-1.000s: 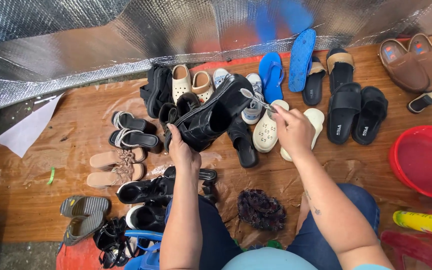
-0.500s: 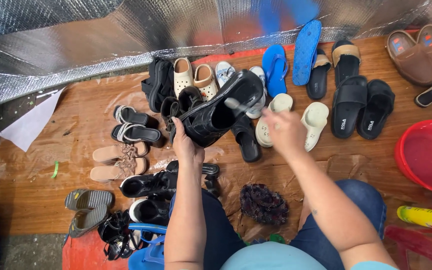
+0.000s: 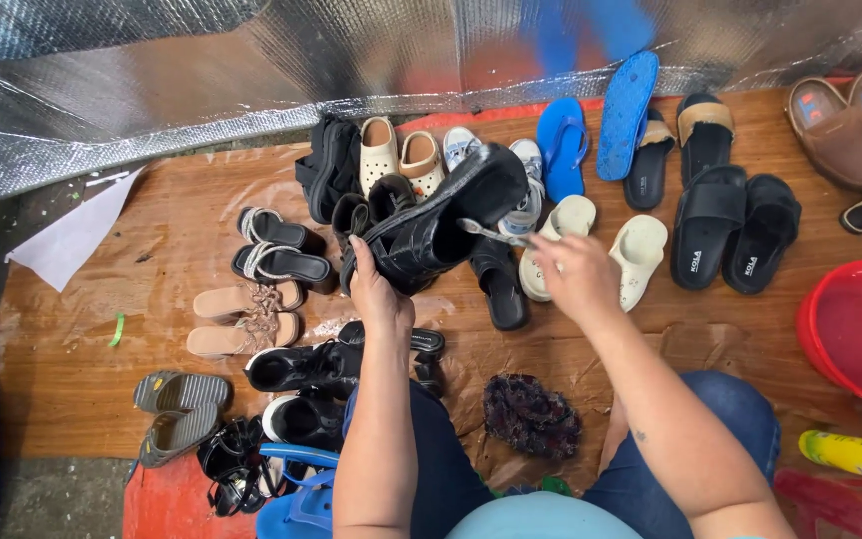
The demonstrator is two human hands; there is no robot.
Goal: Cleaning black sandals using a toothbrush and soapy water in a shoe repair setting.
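The black shoe (image 3: 431,235) is gripped at its heel end by the left hand (image 3: 376,294), its long axis running up and to the right from that hand. The right hand (image 3: 576,274), just right of the shoe, pinches a thin grey brush (image 3: 486,232) whose tip touches the shoe's side.

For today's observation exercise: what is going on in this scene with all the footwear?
A seated person holds a black leather shoe up in the left hand and works at it with a small brush in the right hand. Around it, sandals, slides and blue flip-flops lie on a wet brown sheet. A red basin sits to the right.
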